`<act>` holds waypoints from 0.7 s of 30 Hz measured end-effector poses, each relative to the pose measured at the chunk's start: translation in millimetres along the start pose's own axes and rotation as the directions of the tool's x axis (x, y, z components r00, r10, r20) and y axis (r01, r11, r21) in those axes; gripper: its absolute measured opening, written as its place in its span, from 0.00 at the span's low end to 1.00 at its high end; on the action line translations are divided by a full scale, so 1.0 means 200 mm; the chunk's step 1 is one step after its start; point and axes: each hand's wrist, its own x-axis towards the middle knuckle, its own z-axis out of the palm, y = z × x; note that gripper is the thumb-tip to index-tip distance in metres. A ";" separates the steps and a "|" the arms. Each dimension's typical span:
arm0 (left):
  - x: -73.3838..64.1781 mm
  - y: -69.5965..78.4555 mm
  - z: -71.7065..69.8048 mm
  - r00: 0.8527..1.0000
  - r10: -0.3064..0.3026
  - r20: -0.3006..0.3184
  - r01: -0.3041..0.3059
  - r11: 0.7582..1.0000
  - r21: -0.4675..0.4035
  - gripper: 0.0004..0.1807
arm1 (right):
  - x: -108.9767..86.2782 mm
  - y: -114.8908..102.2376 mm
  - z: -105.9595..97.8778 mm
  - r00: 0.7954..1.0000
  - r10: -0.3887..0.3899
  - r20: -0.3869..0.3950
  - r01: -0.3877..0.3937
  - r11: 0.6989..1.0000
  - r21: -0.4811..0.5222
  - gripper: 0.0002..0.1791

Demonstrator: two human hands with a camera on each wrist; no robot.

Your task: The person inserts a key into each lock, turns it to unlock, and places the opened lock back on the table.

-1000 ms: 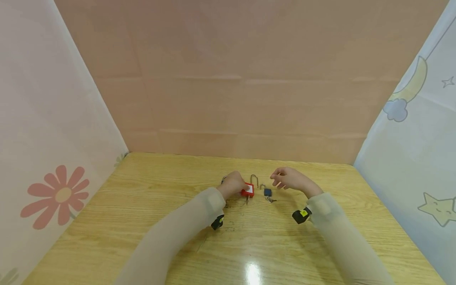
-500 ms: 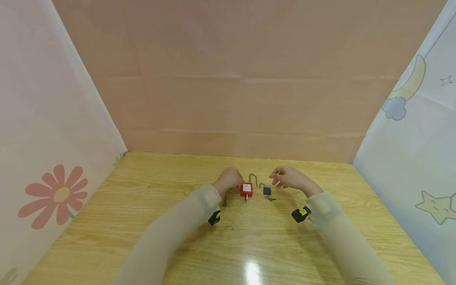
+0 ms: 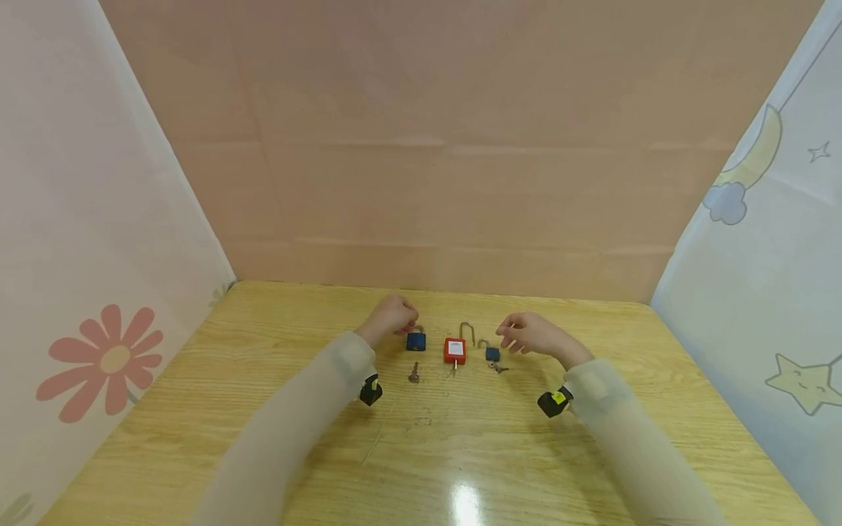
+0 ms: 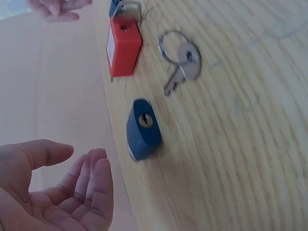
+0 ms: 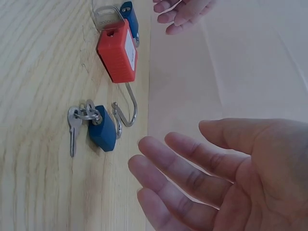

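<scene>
Currently on the wooden table [image 3: 263, 409], three padlocks in a row, read from the head view.

Item 1: larger blue padlock [image 3: 415, 340], lying flat, keyhole end toward the viewer. Left hand [image 3: 389, 316] sits at its 10 o'clock, just beside the shackle; the wrist view shows the fingers relaxed and lightly curved, palm bare, gripping nothing. Whether a fingertip touches the shackle cannot be told.

Item 2: loose key [image 3: 414, 374] on a ring, at 6 o'clock of item 1, apart from it.

Item 3: red padlock [image 3: 454, 351], at 3 o'clock of item 1, long shackle swung open, white label up.

Item 4: small blue padlock [image 3: 492, 353], at 3 o'clock of item 3, shackle open, with a key [image 5: 73, 129] on a ring at its keyhole end.

Right hand [image 3: 530, 334] hovers at 2 o'clock of item 4, fingers loosely spread, holding nothing.
</scene>
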 end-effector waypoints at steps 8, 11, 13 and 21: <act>0.00 -0.04 -0.03 0.999 -0.034 -0.002 0.033 0.995 -0.092 0.16 | 0.00 -0.21 0.14 0.995 -0.097 0.021 0.099 0.986 -0.135 0.15; 0.00 -0.04 -0.04 0.999 -0.038 -0.002 0.038 0.994 -0.098 0.17 | 0.01 -0.36 0.24 0.988 -0.142 0.062 0.152 0.969 -0.196 0.12; 0.00 -0.04 -0.04 0.999 -0.040 0.000 0.039 0.994 -0.104 0.17 | 0.02 -0.44 0.32 0.982 -0.168 0.087 0.184 0.951 -0.247 0.11; 0.01 -0.04 -0.02 0.998 -0.061 0.000 0.061 0.993 -0.104 0.15 | 0.08 -0.58 0.62 0.977 -0.202 0.067 0.201 0.776 -0.597 0.07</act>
